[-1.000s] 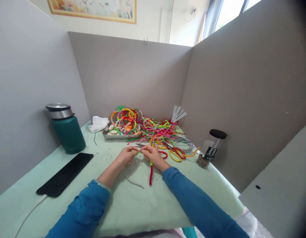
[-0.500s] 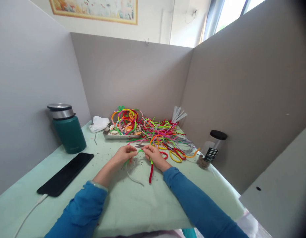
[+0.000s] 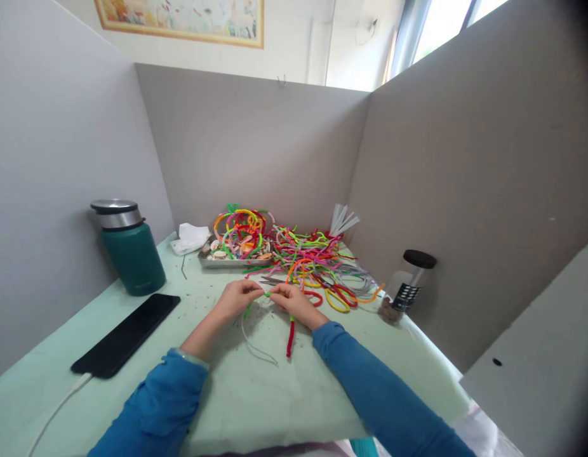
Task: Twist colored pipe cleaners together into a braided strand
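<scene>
Ideally, the green fuzzy stem (image 3: 268,294), at the dial's centre, is bent in short turns, with both grips kept close to the bend and the red length (image 3: 290,337) at five o'clock kept from snagging. It is pinched by the left hand's (image 3: 237,297) fingertips from nine o'clock and the right hand's (image 3: 294,301) from three; forearms are angled in from eight and four.

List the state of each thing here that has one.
Left hand, pinching green fuzzy wire
Right hand, pinching it too
Bottle, upright, lid on
Phone, flat, dark, cable plugged in
Jar, lid on, partly filled
Tray, loaded with shells and loops
Scissors, lying down, partly hidden
</scene>
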`<state>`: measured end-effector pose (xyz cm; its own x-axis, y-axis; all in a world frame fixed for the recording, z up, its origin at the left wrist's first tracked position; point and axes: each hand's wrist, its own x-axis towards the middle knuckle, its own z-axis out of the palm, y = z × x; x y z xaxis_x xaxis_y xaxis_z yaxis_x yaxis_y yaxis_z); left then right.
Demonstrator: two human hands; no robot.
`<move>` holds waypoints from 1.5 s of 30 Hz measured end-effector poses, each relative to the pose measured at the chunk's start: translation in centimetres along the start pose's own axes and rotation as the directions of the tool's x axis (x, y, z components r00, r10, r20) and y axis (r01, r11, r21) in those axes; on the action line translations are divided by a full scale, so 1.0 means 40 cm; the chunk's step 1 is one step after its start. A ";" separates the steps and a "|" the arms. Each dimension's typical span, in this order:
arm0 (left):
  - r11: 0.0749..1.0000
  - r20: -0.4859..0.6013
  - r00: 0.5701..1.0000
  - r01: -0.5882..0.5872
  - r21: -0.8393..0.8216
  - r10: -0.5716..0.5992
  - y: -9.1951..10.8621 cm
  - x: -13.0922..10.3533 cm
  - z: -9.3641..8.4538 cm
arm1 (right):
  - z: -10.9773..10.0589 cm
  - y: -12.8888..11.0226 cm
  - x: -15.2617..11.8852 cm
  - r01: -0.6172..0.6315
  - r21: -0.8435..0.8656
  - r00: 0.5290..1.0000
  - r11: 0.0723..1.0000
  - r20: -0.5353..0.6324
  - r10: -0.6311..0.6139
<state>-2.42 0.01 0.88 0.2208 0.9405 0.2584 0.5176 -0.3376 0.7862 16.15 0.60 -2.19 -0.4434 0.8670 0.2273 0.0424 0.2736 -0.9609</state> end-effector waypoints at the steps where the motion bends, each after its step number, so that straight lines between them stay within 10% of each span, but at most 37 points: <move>1: 1.000 0.002 1.000 -0.003 -0.005 0.003 0.002 0.000 -0.001 | 0.000 0.001 0.000 0.001 -0.016 1.000 1.000 0.005 -0.001; 16: 0.910 0.115 0.965 0.262 -0.321 -0.237 0.020 -0.006 0.004 | -0.006 -0.014 -0.015 0.056 -0.029 0.992 0.998 0.119 -0.052; 32: 0.916 0.035 0.981 0.192 -0.353 -0.192 0.020 -0.002 0.033 | -0.004 -0.021 -0.017 0.024 0.042 0.992 0.999 0.123 -0.029; 45: 0.991 -0.119 0.992 -0.060 -0.122 0.045 0.017 -0.007 0.051 | 0.002 -0.016 -0.005 0.076 0.135 0.992 0.988 -0.114 -0.061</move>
<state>-0.43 -0.56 0.21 0.1441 0.9223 0.3585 0.3987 -0.3857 0.8320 16.13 0.22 -1.64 -0.3401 0.8907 0.3017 -0.1129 0.2798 -0.9534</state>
